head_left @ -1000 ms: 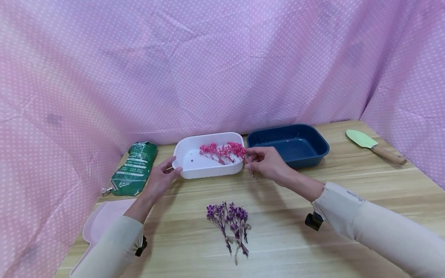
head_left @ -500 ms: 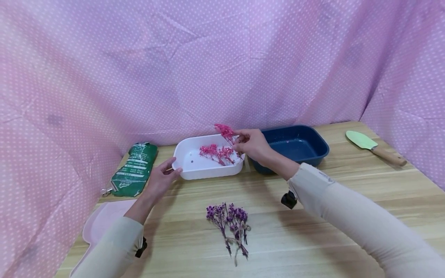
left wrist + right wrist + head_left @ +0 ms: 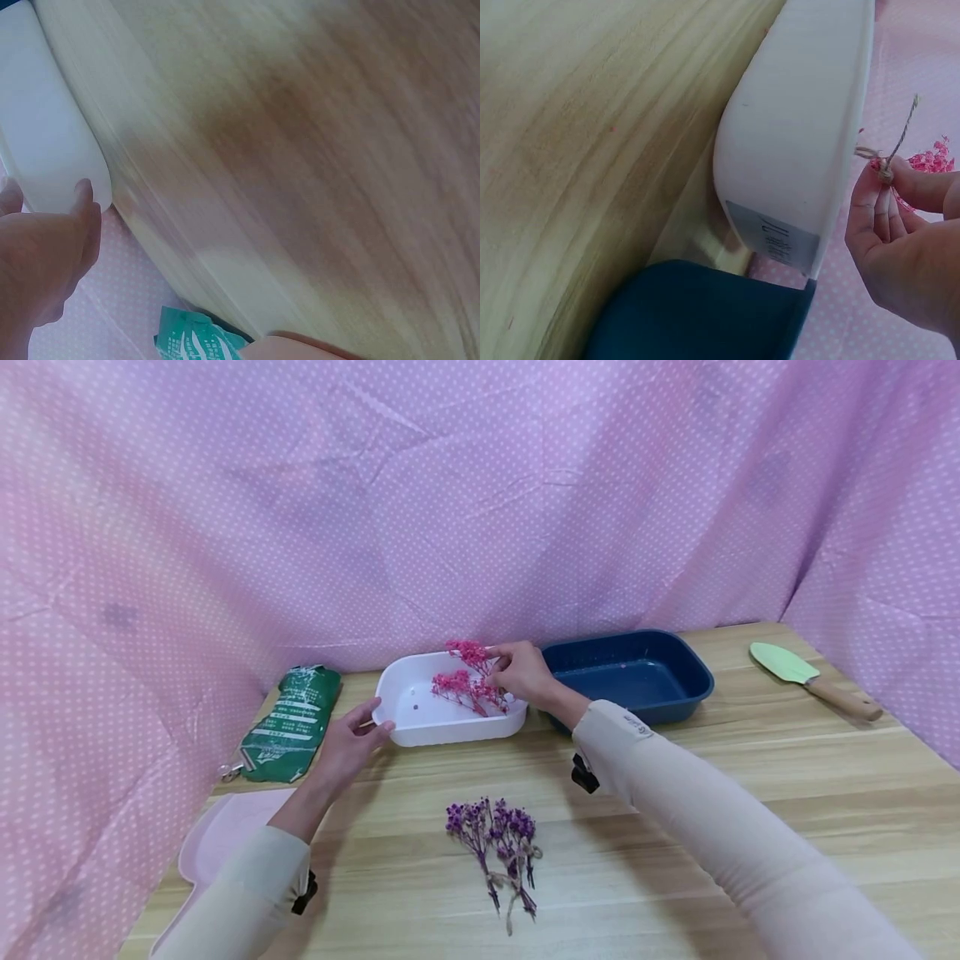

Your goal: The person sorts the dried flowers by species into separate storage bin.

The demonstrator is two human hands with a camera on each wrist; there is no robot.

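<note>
In the head view my right hand pinches a small bunch of pink dried flowers above the right part of a white plastic planter. The right wrist view shows the bunch's twine tie at my thumb and fingertips. More pink dried flowers lie inside the planter, which has small holes in its floor. My left hand holds the planter's left end, thumb at the front corner and fingers at the side. Nearer the front, purple dried flowers tied with twine lie on the wooden table.
A dark blue planter stands right beside the white one. Farther right lies a trowel with a light green blade and wooden handle. At left are a green printed bag and a pale pink flat piece. Pink dotted cloth hangs behind.
My right hand has lifted a pink bunch from the planter's right end, then moved left with it over the planter and slightly down. The left hand stays at the planter's left end.
</note>
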